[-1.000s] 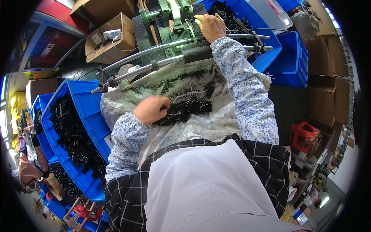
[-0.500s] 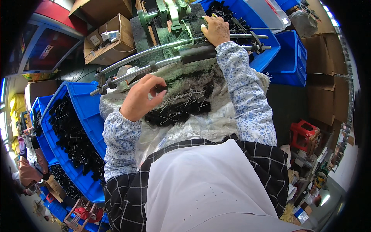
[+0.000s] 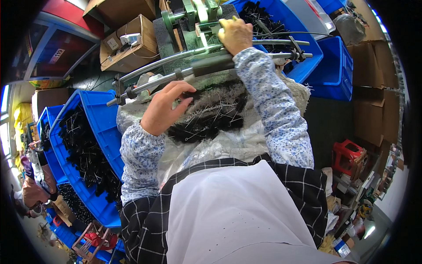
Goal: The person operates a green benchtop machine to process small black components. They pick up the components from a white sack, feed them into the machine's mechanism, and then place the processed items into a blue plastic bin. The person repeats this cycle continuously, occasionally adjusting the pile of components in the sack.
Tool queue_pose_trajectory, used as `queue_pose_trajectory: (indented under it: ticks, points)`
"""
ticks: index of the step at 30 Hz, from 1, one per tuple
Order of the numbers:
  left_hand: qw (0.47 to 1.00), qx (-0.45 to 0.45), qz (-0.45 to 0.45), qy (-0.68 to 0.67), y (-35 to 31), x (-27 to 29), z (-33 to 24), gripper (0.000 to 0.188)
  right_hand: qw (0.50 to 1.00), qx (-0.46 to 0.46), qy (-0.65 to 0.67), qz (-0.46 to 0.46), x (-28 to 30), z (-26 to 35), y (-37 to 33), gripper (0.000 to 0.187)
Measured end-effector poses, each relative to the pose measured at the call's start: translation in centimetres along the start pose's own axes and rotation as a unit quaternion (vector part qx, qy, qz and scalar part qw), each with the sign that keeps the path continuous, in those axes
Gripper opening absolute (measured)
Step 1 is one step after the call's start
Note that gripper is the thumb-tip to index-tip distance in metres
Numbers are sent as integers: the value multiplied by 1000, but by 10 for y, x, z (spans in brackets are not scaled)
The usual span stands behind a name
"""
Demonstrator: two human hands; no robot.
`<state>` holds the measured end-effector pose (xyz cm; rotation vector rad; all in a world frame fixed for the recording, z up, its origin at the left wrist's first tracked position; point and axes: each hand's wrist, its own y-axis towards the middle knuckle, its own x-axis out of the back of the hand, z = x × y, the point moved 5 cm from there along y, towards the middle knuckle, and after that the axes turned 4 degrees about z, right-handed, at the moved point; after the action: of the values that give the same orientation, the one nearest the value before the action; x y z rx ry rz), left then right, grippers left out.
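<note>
My right hand [image 3: 236, 34], yellow coverings on some fingertips, reaches up to the green machine [image 3: 203, 33]. Its fingers are bent together at the machine's head; whatever they grip is hidden. Lower and to the left, my left hand [image 3: 165, 108] hovers beside a padded metal bar [image 3: 213, 65], thumb and forefinger apart in a curve, with nothing visible between them. Below it, a heap of thin twisted-wire brushes [image 3: 206, 127] with black bristles and looped wire ends lies on a whitish woven sack [image 3: 246, 143] in front of my lap.
Blue bins [image 3: 102, 127] of black brushes stand to my left. Another brush-filled blue bin [image 3: 299, 31] sits behind the machine's right side, next to a blue crate [image 3: 327, 66]. Curved metal rails [image 3: 171, 59] cross before me. A cardboard box [image 3: 129, 44] and red stool [image 3: 348, 156] flank the workplace.
My right hand has shifted left along the machine, its fingers now bent in toward the head. My left thumb and forefinger have spread from a near-pinch.
</note>
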<state>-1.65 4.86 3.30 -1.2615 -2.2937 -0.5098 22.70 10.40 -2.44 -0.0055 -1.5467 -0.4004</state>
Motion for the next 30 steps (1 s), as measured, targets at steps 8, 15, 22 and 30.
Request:
queue_pose_trajectory:
  ticks: [8,15,22,30]
  points:
    - [999,2,-16,-36,4,3,5,21,997,8,80,6,-15,-97,23,27]
    - [999,17,-13,-49,16,-5,9,20,999,-35,-29,-12,25,-115,25,19]
    - [984,-20,-156,-85,35,-24,8,22,908,61,289,296,56,-2,-65,32]
    - [991,85,-93,36,-12,-2,21,52,977,129,154,-74,53,10,-46,17]
